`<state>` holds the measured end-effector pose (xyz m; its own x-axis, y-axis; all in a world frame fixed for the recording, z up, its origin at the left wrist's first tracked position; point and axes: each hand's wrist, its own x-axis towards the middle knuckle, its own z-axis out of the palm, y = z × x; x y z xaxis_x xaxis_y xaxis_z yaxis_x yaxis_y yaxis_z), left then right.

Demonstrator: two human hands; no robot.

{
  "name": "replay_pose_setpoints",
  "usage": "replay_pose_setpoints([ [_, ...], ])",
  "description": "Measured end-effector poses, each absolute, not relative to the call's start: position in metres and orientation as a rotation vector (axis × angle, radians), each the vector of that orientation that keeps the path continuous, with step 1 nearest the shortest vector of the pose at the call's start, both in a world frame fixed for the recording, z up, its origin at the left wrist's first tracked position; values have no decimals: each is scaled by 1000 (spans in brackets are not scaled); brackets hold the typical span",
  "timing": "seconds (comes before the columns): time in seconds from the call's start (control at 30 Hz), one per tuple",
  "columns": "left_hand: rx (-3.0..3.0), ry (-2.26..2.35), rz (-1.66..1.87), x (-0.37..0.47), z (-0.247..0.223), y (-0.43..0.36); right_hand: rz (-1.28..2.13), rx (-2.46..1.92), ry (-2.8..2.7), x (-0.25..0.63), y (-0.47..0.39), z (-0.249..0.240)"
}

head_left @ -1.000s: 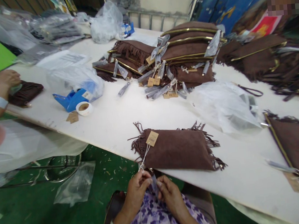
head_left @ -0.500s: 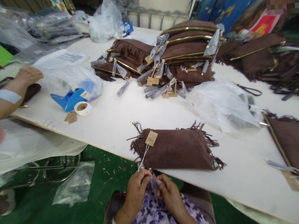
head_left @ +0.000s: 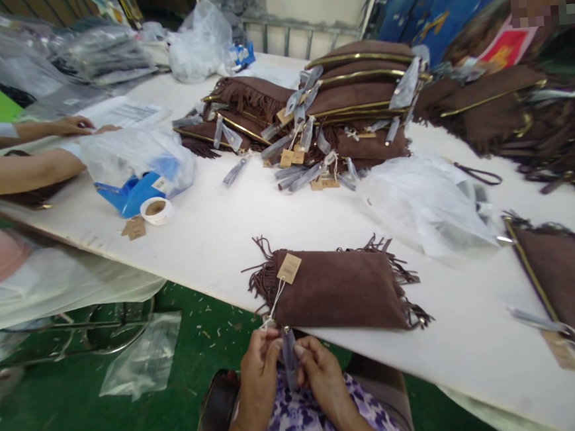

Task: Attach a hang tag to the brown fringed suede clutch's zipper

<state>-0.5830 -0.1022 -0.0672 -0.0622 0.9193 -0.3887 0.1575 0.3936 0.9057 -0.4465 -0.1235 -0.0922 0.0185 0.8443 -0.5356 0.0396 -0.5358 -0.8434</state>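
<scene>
A brown fringed clutch bag (head_left: 343,294) lies flat at the table's near edge, a tan tag (head_left: 289,268) on a white string resting on its upper left. Just below its lower left corner hangs a wrist strap (head_left: 289,358) in a clear plastic sleeve, with a small metal clasp at its top. My left hand (head_left: 258,370) pinches the strap's left side near the top, close to the tag string. From the right, the curled fingers of my right hand (head_left: 320,371) grip the sleeve. The fingertips partly hide the plastic.
Brown bags with wrapped straps form a stack (head_left: 362,90) at the back. A white plastic bag (head_left: 426,201) and another fringed bag (head_left: 565,273) lie to the right. Left are a blue tape dispenser (head_left: 133,191), a tape roll (head_left: 156,210) and a co-worker's arms (head_left: 29,166).
The wrapped strap now stands straighter between my hands, and my left hand has shifted slightly left and down. The co-worker's arms have reached further right across the table.
</scene>
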Motion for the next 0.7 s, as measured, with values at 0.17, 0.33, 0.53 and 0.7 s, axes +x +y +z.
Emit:
replay_pose_setpoints([
  [0.17, 797, 1492, 768, -582, -72, -115, 1570, -1696, -923, -447, -121, -86],
  [0.33, 691, 1412, 757, -578, -75, -110, 1558, -1731, -966, -450, -116, -73],
  [0.53, 445, 1266, 874, -563, -66, -98, 1478, -1730, -1041, -449, -116, -71],
  [0.7, 290, 1260, 989, -549, -57, -90, 1375, -1716, -1267, -451, -120, -72],
])
